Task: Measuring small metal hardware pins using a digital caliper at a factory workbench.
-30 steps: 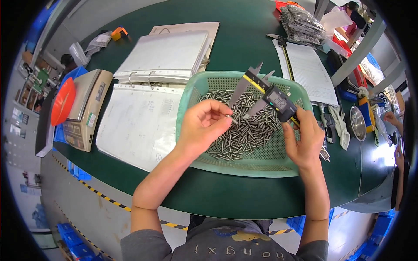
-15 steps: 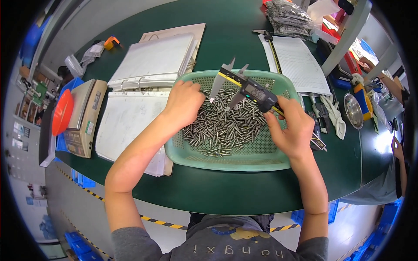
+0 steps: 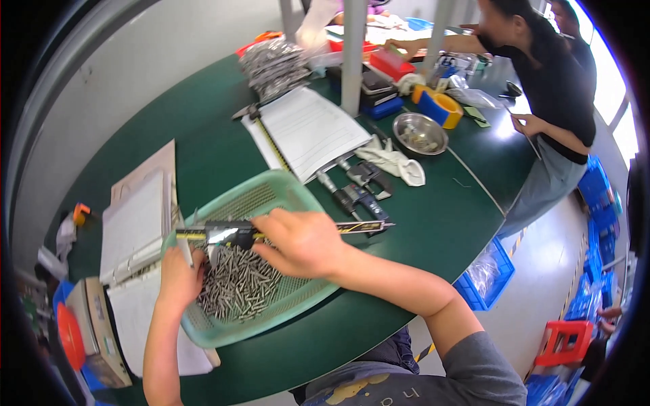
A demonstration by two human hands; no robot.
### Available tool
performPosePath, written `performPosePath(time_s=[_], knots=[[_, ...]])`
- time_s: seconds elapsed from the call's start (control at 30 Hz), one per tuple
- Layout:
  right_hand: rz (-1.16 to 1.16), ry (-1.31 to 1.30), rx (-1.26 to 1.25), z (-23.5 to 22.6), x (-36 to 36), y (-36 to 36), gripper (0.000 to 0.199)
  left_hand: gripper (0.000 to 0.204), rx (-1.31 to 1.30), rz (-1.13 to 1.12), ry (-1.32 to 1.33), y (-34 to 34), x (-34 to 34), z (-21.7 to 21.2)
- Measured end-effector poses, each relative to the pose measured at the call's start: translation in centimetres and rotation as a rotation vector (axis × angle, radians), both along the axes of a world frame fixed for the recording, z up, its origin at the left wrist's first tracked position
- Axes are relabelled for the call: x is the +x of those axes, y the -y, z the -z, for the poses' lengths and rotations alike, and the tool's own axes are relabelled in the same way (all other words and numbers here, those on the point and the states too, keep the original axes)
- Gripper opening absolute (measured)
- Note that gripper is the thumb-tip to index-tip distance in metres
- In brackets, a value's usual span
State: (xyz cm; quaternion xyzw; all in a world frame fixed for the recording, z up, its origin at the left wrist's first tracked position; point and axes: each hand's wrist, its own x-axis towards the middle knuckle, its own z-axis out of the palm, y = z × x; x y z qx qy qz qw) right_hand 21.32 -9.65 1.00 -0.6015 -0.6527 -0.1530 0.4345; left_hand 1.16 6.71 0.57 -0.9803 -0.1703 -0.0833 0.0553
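Note:
A green plastic basket [image 3: 274, 181] on the dark green table holds a heap of several small metal pins [image 3: 237, 287]. My right hand [image 3: 301, 241] grips the body of a digital caliper [image 3: 223, 233] held level over the basket. My left hand [image 3: 177, 274] reaches up to the caliper's jaws at its left end, fingers pinched on a small metal pin there. The pin itself is mostly hidden by the fingers.
Open binders with white sheets [image 3: 135, 220] lie left of the basket, with a boxed scale [image 3: 95, 325] below. Behind are a notebook [image 3: 308, 132], micrometers [image 3: 359, 186], a white glove [image 3: 396, 164], a metal bowl [image 3: 420, 133], a tape roll [image 3: 440, 108] and a post [image 3: 352, 54]. A person [image 3: 552, 95] stands right.
The view has swung to the right. My left hand has moved from the pin heap up to the caliper's jaws; my right hand keeps hold of the caliper.

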Motion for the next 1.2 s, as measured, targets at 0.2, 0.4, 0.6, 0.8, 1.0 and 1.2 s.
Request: performPosePath(time_s=[0.2, 0.4, 0.6, 0.8, 1.0, 1.2], knots=[[0.01, -0.009, 0.008, 0.3, 0.0, 0.2, 0.031, 0.012, 0.076, 0.089, 0.004, -0.2, 0.5, 0.5], [-0.012, -0.038, 0.01, 0.3, -0.3, -0.1, 0.03, 0.016, -0.031, 0.091, -0.05, -1.0, 0.0, -0.3], [-0.023, -0.074, 0.024, 0.4, -0.2, -0.1, 0.029, 0.011, -0.063, -0.048, -0.085, -0.3, -0.4, -0.8], [-0.045, -0.138, -0.019, 0.2, -0.3, 0.1, 0.023, 0.009, -0.241, -0.115, 0.111, 0.5, -1.5, -0.8], [-0.028, -0.129, -0.015, 0.0, -0.2, 0.2, 0.024, 0.01, -0.39, -0.238, 0.269, 2.4, -1.6, -1.1], [-0.017, -0.097, 0.02, 0.2, -0.3, 0.0, 0.029, 0.013, -0.238, -0.158, 0.101, 3.1, -1.5, -1.2]])
